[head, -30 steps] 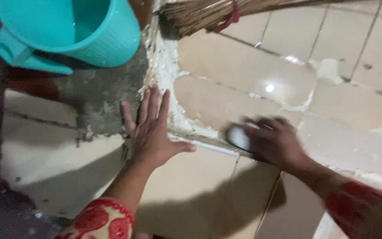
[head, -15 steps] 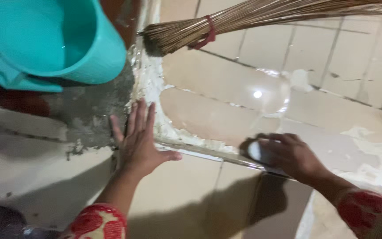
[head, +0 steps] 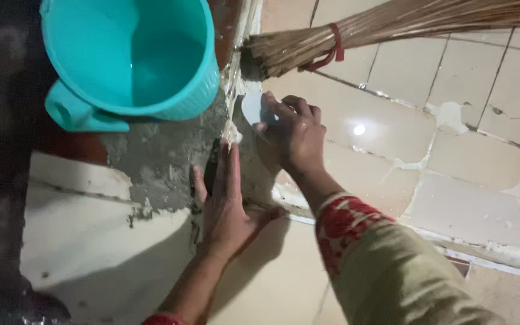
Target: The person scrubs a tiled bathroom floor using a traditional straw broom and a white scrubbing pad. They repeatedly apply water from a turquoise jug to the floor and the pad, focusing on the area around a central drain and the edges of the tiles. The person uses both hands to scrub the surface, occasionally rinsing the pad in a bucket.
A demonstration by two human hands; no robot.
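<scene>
My left hand lies flat, fingers spread, on the beige floor tile beside a patch of grey cement. My right hand is shut on a small white flat scraper piece, pressing it against the white grout at the tile edge near the wall corner. White grout smears run along the joints of the glossy beige tiles.
A teal plastic bucket holding water stands at the top left on the cement. A bundled stick broom with a red tie lies across the top right. A pale slab lies at the lower left.
My right hand has moved left and up from the lower tile joint to the corner by the broom head. The left hand stayed flat; the camera view shifted right.
</scene>
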